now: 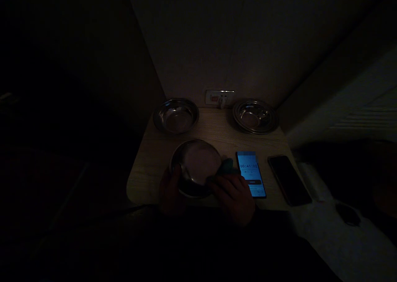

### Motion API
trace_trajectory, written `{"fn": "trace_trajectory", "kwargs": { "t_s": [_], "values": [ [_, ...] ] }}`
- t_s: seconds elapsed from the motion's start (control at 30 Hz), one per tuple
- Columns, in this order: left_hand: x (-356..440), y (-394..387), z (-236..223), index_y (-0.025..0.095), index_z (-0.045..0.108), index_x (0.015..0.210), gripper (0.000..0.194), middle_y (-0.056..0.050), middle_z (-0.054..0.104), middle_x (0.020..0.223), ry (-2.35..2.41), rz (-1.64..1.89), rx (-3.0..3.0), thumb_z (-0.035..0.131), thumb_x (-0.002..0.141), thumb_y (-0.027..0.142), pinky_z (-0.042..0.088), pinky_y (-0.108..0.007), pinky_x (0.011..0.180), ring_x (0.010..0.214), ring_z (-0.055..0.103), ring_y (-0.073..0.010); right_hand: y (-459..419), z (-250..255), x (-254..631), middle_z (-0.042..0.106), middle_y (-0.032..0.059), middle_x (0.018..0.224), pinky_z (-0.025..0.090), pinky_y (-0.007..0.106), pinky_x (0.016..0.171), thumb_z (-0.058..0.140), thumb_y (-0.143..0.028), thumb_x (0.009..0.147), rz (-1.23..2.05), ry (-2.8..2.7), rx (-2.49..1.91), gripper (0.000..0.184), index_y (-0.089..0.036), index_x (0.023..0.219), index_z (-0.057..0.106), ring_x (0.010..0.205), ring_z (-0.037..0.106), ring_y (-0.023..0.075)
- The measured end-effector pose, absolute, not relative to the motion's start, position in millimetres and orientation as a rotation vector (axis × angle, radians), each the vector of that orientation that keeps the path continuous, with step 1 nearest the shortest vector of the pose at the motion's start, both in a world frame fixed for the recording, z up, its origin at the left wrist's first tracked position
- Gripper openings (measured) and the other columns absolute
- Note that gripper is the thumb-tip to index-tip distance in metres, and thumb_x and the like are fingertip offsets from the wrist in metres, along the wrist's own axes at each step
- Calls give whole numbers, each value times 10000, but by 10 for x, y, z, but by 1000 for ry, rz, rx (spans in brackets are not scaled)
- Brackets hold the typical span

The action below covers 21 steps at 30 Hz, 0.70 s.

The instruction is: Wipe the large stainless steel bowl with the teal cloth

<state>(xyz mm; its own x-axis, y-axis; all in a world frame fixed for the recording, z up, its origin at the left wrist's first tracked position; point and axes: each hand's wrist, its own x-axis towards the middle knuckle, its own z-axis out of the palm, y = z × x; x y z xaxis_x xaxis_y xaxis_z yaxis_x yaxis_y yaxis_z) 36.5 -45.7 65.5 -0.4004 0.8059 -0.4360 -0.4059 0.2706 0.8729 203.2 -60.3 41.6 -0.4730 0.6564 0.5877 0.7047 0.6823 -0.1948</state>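
The scene is very dark. A steel bowl (196, 164) is tilted up near the front edge of a small wooden table (217, 133). My left hand (171, 191) grips the bowl's left rim with its fingers closed. My right hand (235, 196) is closed on a bluish cloth (226, 166) that presses against the bowl's right side.
Two more steel bowls stand at the back, one left (175, 115) and one right (255, 115), either side of a wall socket (219, 96). A lit phone (251, 173) showing a timer and a dark phone (289, 180) lie on the table's right part. A pale bed surface (341, 240) lies to the right.
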Motion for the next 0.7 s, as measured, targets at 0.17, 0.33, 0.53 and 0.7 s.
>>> {"fn": "trace_trajectory", "kwargs": {
  "t_s": [0.17, 0.33, 0.53, 0.7],
  "values": [
    [369, -494, 604, 157, 643, 961, 467, -76, 701, 920, 1451, 1431, 378, 674, 671, 521, 484, -291, 661, 789, 645, -199, -558, 450, 1910, 693, 50, 990, 397, 368, 802, 411, -167, 942, -95, -2206, -980, 263, -178, 1016, 663, 931, 526, 204],
    [382, -471, 608, 166, 657, 959, 473, -93, 700, 951, 1445, 1424, 407, 692, 648, 521, 492, -310, 688, 838, 648, -224, -583, 434, 2008, 696, 47, 993, 385, 385, 824, 379, -161, 951, -112, -2231, -976, 290, -183, 1036, 655, 920, 530, 203],
    [417, -478, 630, 176, 637, 961, 441, -78, 693, 927, 1470, 1438, 376, 664, 679, 513, 494, -311, 638, 789, 643, -215, -524, 455, 1959, 694, 55, 997, 396, 386, 837, 410, -156, 937, -105, -2212, -920, 263, -162, 1002, 664, 924, 525, 207],
    [413, -468, 673, 159, 660, 928, 433, -100, 691, 968, 1478, 1431, 401, 681, 662, 500, 497, -325, 687, 871, 635, -243, -547, 448, 2039, 700, 63, 973, 408, 395, 830, 428, -142, 931, -131, -2223, -943, 247, -163, 1001, 664, 926, 533, 206]
  ]
}}
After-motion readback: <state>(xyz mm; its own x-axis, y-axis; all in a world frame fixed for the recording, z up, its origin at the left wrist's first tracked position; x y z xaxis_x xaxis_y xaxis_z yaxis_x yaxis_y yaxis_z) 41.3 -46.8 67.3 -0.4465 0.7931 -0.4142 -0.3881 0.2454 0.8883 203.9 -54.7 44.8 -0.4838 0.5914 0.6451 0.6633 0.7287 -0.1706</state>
